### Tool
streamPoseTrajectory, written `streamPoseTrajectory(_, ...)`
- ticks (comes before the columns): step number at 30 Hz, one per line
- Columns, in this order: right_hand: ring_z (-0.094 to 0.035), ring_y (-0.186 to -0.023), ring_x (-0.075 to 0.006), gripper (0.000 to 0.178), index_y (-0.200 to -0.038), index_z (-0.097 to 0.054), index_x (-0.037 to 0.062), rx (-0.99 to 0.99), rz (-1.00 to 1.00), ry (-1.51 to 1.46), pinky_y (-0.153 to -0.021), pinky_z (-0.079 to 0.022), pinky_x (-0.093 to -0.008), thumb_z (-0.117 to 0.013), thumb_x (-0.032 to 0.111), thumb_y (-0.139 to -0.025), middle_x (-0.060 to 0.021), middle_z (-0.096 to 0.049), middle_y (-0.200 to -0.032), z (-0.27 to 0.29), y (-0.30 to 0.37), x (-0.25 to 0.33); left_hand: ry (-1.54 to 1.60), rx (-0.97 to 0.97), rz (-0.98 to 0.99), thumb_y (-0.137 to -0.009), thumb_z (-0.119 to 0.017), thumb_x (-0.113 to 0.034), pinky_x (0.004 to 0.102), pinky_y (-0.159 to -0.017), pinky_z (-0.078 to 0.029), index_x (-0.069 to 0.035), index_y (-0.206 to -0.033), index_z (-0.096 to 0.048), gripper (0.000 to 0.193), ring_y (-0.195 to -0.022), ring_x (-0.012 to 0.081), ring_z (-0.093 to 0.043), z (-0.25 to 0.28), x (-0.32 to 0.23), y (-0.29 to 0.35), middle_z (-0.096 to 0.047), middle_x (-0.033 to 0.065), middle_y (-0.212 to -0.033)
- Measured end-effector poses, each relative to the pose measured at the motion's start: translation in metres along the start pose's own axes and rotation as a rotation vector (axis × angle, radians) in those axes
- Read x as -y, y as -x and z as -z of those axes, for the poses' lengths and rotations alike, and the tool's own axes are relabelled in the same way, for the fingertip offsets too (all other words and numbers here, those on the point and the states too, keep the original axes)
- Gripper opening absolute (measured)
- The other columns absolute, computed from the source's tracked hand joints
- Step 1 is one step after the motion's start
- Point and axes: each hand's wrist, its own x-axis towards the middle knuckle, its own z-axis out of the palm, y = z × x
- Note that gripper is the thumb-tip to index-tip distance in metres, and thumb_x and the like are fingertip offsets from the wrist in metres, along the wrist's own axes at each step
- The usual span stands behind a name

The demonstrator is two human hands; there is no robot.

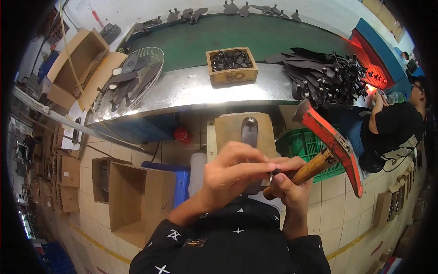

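Observation:
My right hand is closed around the wooden handle of a hammer, whose long head is red and worn and tilts up to the right. Between the fingertips of both hands is a small black piece, mostly covered by fingers. My left hand pinches at it, its fingers pointing right. Just beyond my hands, a dark shoe sole lies on a tan board; its near end is hidden under my hands.
A wooden box of small black pieces stands on the metal bench edge. Heeled soles pile up at right, near a co-worker. A wire basket of soles sits left. A green crate and cardboard box flank me.

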Motion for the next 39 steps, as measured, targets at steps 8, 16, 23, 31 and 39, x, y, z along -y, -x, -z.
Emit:
streamPoseTrajectory(8,-0.063,-0.086,-0.0113,0.015,-0.100,-0.067,-0.0003,-0.116,0.026,0.514,-0.070,-0.049,-0.0234,-0.070,0.000,-0.086,-0.0113,-0.068,-0.109,0.050,-0.058,-0.036,-0.407,-0.174,0.269,-0.074,-0.079,-0.017,0.0412,-0.098,-0.043,-0.007,-0.110,-0.067,0.039,-0.113,0.0365,-0.056,-0.018,0.142,0.009,-0.063,0.0145,-0.118)
streamPoseTrajectory(16,-0.063,-0.101,-0.0174,0.019,-0.104,-0.068,-0.0047,0.020,-0.053,0.698,-0.090,-0.049,-0.0302,-0.069,0.004,-0.087,-0.0110,-0.069,-0.106,0.068,-0.109,-0.074,-0.462,0.086,0.182,-0.080,-0.074,-0.024,0.0453,-0.105,-0.032,-0.007,-0.098,-0.067,0.026,-0.106,0.0246,-0.062,-0.016,0.167,0.014,-0.068,0.0090,-0.105)
streamPoseTrajectory(23,-0.065,-0.094,-0.0151,0.020,-0.104,-0.067,-0.0054,0.156,0.102,0.845,-0.084,-0.051,-0.0288,-0.065,-0.001,-0.085,-0.0105,-0.070,-0.104,0.063,-0.110,-0.077,-0.454,0.023,0.129,-0.078,-0.075,-0.023,0.0435,-0.103,-0.033,-0.007,-0.093,-0.066,0.024,-0.102,0.0250,-0.060,-0.011,0.169,0.019,-0.066,0.0081,-0.095)
streamPoseTrajectory(31,-0.065,-0.082,-0.0301,0.022,-0.100,-0.063,-0.0053,0.134,0.293,0.896,-0.075,-0.050,-0.0330,-0.067,-0.003,-0.078,-0.0179,-0.066,-0.095,0.056,-0.102,-0.081,-0.404,0.007,0.142,-0.075,-0.075,-0.023,0.0432,-0.102,-0.034,-0.007,-0.088,-0.068,0.022,-0.100,0.0261,-0.060,-0.011,0.174,0.021,-0.065,0.0091,-0.092)
streamPoseTrajectory(39,-0.065,-0.081,-0.0301,0.023,-0.099,-0.065,-0.0041,0.133,0.263,0.914,-0.074,-0.050,-0.0333,-0.066,-0.004,-0.076,-0.0175,-0.067,-0.093,0.052,-0.104,-0.081,-0.407,0.038,0.144,-0.075,-0.075,-0.022,0.0433,-0.102,-0.033,-0.007,-0.092,-0.068,0.023,-0.102,0.0269,-0.060,-0.009,0.175,0.020,-0.066,0.0101,-0.095)
